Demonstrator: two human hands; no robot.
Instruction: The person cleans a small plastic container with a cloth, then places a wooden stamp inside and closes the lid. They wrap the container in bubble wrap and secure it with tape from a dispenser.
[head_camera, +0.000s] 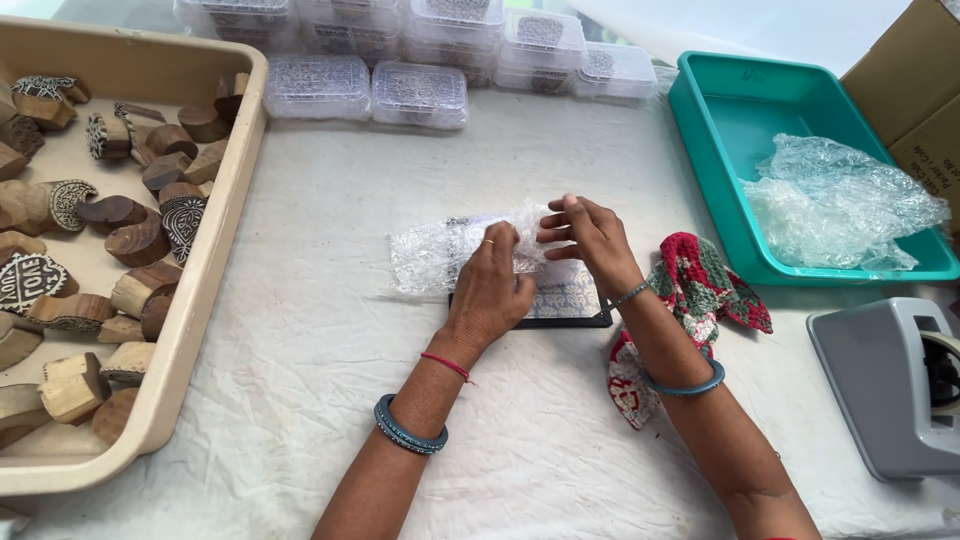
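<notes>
Work surface is covered by a wrinkled white cloth-draped table (300, 400); scene is lit evenly by soft daylight.

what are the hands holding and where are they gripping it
Both hands, left hand and right hand, hold a bubble wrap bundle, gripping its right end.

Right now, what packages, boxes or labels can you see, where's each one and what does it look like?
Bubble wrap bundle: table centre, held by left hand and right hand; clear, crinkled.
Plastic boxes: far edge, stacked rows; clear, rectangular, patterned contents.
Cardboard box: far right corner; brown, dark print on its side.
Loose bubble wrap: inside teal tray; clear.
</notes>
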